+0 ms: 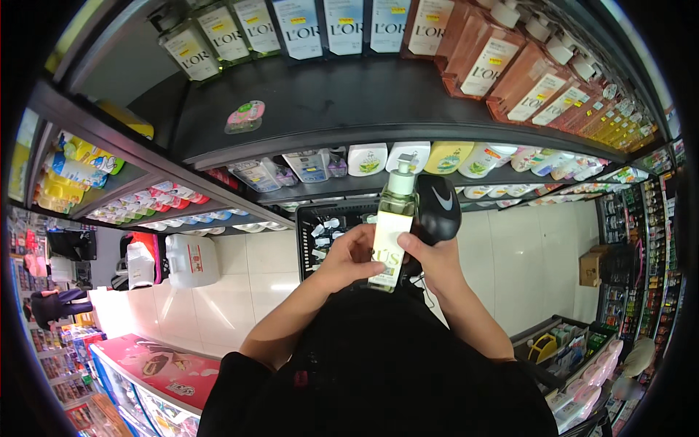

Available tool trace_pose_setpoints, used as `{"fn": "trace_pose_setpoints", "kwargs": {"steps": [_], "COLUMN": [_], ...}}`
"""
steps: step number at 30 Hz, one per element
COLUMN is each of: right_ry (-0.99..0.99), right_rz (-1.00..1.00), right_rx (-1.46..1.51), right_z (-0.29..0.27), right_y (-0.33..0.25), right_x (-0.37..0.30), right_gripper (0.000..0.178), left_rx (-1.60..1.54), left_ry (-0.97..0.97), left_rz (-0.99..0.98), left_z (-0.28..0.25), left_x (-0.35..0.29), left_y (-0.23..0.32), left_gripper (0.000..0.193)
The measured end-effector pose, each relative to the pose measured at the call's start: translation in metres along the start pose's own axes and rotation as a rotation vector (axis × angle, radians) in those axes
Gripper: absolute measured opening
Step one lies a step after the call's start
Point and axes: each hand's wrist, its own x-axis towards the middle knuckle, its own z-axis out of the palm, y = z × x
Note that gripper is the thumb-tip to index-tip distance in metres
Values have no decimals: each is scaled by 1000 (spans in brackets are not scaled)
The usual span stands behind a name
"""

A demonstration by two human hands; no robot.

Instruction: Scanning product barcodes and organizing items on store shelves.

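Note:
A clear pump bottle point(394, 226) with a pale label is upright in front of my body, its white pump pointing toward the shelf. My left hand point(351, 256) is closed around its lower left side, thumb across the label. My right hand point(435, 264) presses its thumb against the bottle's right edge. Above that hand's fist juts a black rounded handheld device point(438, 211) with a grey curved mark, looking like a barcode scanner. The right fingers are mostly hidden; they seem wrapped round the device's lower part. A thin cable hangs below.
Ahead, a dark shelf point(320, 95) carries rows of similar pump bottles point(477, 69) and a small pink tag point(245, 116). Beneath the bottle stands a black basket point(309, 218) holding small items. A white jerrycan point(191, 260) is on the floor left; a red-topped cabinet point(164, 368) is behind it.

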Motion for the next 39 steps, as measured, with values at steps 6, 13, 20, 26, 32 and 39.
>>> {"fn": "trace_pose_setpoints", "kwargs": {"steps": [6, 13, 20, 26, 32, 39], "right_ry": [-273, -748, -688, -676, -491, 79], "right_rz": [-32, -197, -165, -122, -15, 91], "right_rx": [-355, -839, -913, -861, -626, -1058], "right_z": [-7, 6, 14, 4, -51, -191], "right_y": [-48, -70, -64, -59, 14, 180], "right_x": [-35, -63, -71, -77, -48, -45], "right_gripper": [56, 47, 51, 57, 47, 31], "left_rx": [-374, -667, -548, -488, -305, 129], "left_ry": [-54, -143, -47, -76, 60, 396], "left_rz": [14, 59, 84, 95, 217, 467], "left_z": [-20, -37, -32, -16, -19, -44], "left_x": [-39, -56, -71, -77, -80, -33], "left_y": [14, 24, 24, 42, 115, 221], "left_gripper": [97, 92, 100, 103, 80, 40]}}
